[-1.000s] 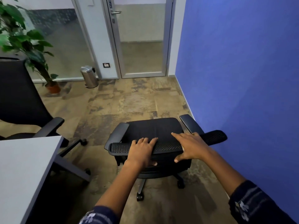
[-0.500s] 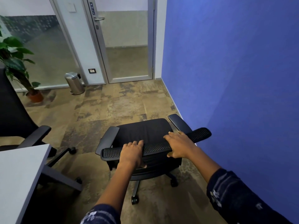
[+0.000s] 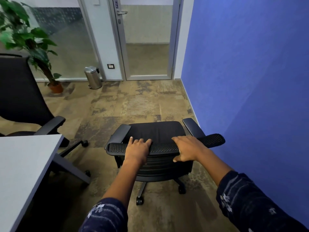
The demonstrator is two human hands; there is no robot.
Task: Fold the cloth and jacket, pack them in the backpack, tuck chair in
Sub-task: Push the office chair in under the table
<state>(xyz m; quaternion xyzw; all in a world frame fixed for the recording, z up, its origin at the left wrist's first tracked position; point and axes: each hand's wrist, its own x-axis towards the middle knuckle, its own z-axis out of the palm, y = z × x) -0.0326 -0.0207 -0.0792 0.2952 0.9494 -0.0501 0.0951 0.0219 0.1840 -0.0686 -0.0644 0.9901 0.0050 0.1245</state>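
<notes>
One black office chair [image 3: 155, 131] stood on the mottled floor [image 3: 133, 104] beside the blue wall [image 3: 250, 81], its seat facing away from the person, toward the glass door [image 3: 145, 42]. Two armrests showed on it, one at each side of the seat. Its mesh backrest top [image 3: 164, 147] ran across just below both hands.

Two hands were on that backrest top. The left hand [image 3: 136, 150] lay over the top edge, fingers draped forward over the mesh, wrist straight behind it; whether the thumb gripped underneath could not be told. The right hand [image 3: 188, 148] lay flatter, fingers spread and pointing left along the mesh, thumb hooked down over the rear edge, so it lightly held the top. Both forearms were stretched forward, with dark patterned sleeves at the bottom of view.

A second black chair [image 3: 21, 91] stood at far left, partly behind one grey table [image 3: 21, 164]. Beyond were one potted plant [image 3: 33, 42] and one small metal bin [image 3: 92, 77] by the glass partition.
</notes>
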